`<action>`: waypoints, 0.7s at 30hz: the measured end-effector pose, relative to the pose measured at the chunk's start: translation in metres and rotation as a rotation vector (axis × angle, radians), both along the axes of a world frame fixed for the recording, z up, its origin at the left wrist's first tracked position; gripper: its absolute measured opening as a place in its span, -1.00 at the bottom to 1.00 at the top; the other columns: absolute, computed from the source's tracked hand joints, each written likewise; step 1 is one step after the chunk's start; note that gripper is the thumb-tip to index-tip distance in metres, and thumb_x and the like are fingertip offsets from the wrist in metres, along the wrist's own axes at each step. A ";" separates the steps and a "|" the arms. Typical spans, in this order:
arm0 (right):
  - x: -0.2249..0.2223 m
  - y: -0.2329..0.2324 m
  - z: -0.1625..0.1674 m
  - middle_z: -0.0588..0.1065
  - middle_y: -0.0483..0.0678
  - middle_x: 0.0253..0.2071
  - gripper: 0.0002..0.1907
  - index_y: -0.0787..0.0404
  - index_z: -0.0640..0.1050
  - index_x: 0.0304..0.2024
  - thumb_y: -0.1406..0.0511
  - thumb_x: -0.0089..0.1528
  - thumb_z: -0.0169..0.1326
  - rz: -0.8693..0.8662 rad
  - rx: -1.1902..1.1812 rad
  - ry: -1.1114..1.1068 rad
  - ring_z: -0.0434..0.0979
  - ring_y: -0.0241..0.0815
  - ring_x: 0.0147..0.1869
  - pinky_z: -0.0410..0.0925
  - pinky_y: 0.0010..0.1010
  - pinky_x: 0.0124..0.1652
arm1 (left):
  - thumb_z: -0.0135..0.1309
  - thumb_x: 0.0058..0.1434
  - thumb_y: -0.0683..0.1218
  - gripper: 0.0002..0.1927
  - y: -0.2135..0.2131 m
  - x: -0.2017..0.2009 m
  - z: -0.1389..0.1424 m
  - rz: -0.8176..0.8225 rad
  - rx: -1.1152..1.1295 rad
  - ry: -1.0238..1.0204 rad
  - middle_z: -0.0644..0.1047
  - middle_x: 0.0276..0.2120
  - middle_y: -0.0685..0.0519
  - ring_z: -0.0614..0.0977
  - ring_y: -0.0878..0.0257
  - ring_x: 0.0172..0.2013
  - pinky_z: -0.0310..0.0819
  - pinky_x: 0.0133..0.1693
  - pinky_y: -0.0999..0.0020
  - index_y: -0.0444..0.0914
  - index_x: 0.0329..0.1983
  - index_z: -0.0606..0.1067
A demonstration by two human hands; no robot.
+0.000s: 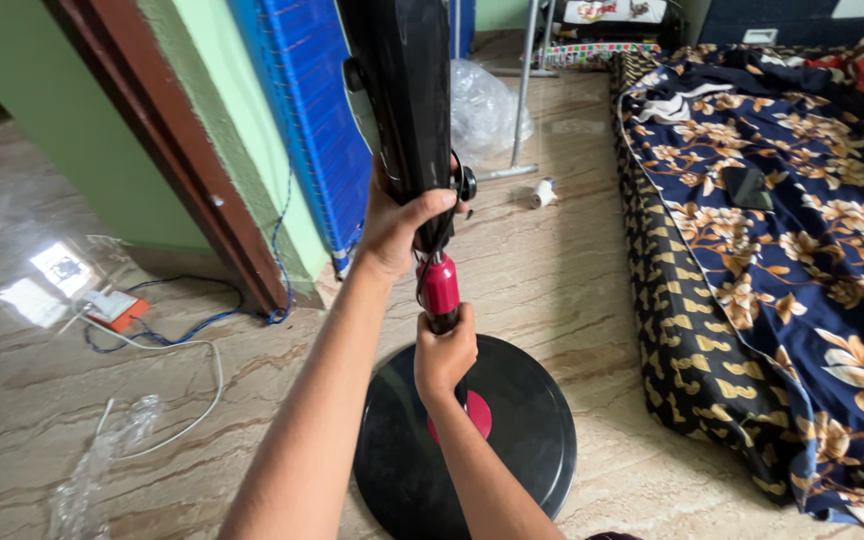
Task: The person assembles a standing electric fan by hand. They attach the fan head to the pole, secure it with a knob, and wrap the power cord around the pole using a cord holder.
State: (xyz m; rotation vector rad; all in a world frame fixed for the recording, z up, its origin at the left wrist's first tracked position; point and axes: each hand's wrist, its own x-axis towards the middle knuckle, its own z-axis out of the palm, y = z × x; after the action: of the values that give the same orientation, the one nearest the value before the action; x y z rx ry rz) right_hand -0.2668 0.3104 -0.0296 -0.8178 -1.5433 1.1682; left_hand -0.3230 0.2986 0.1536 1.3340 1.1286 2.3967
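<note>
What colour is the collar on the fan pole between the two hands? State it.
Red collar, seen in the head view.

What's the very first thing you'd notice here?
Right in the middle, two hands grip a pedestal fan's pole: the left hand holds the black upper column, the right hand the pole below a red collar. Under them sits the round black base; a flowery blue bedspread fills the right.

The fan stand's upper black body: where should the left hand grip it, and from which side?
Grip the black body at its narrow lower end, just above the red collar, from the left, as the left hand does; it tapers there, and the right hand holds the pole below.
</note>
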 end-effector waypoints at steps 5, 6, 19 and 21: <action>0.017 -0.012 0.006 0.46 0.14 -0.46 -0.65 0.24 0.36 -0.28 0.28 0.10 0.28 0.115 -0.039 0.023 0.43 0.18 -0.39 0.37 -0.15 -0.27 | 0.33 0.00 -0.18 -0.32 -0.014 0.016 -0.003 0.047 -0.004 -0.047 0.51 -0.16 -0.05 0.62 0.16 -0.31 0.62 -0.26 0.21 -0.26 0.17 0.29; 0.020 -0.013 0.008 0.45 0.14 -0.46 -0.65 0.25 0.35 -0.28 0.28 0.12 0.28 0.147 -0.047 0.037 0.40 0.15 -0.42 0.37 -0.18 -0.27 | 0.32 -0.01 -0.17 -0.32 -0.015 0.019 -0.001 0.058 -0.012 -0.057 0.52 -0.18 -0.05 0.61 0.16 -0.34 0.61 -0.28 0.23 -0.25 0.17 0.30; 0.077 -0.012 -0.008 0.45 0.13 -0.37 -0.60 0.28 0.32 -0.09 0.36 0.13 0.22 0.426 0.131 -0.004 0.45 0.02 -0.33 0.38 -0.21 -0.22 | 0.34 0.00 -0.12 -0.36 -0.037 0.054 -0.005 -0.011 -0.060 -0.116 0.51 -0.21 -0.03 0.61 0.17 -0.32 0.62 -0.26 0.23 -0.26 0.15 0.35; 0.085 -0.008 -0.016 0.47 0.13 -0.27 -0.54 0.29 0.33 0.01 0.37 0.12 0.21 0.488 0.158 0.002 0.49 0.00 -0.24 0.40 -0.23 -0.15 | 0.35 -0.02 -0.10 -0.33 -0.038 0.057 -0.005 -0.001 -0.055 -0.118 0.49 -0.18 0.01 0.60 0.21 -0.27 0.66 -0.25 0.20 -0.25 0.16 0.35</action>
State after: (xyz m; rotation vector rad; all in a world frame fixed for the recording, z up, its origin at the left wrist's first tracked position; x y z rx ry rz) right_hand -0.1817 0.3024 -0.0456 -0.3386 -1.8672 1.3642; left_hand -0.2656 0.2607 0.1481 1.1600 1.1523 2.3900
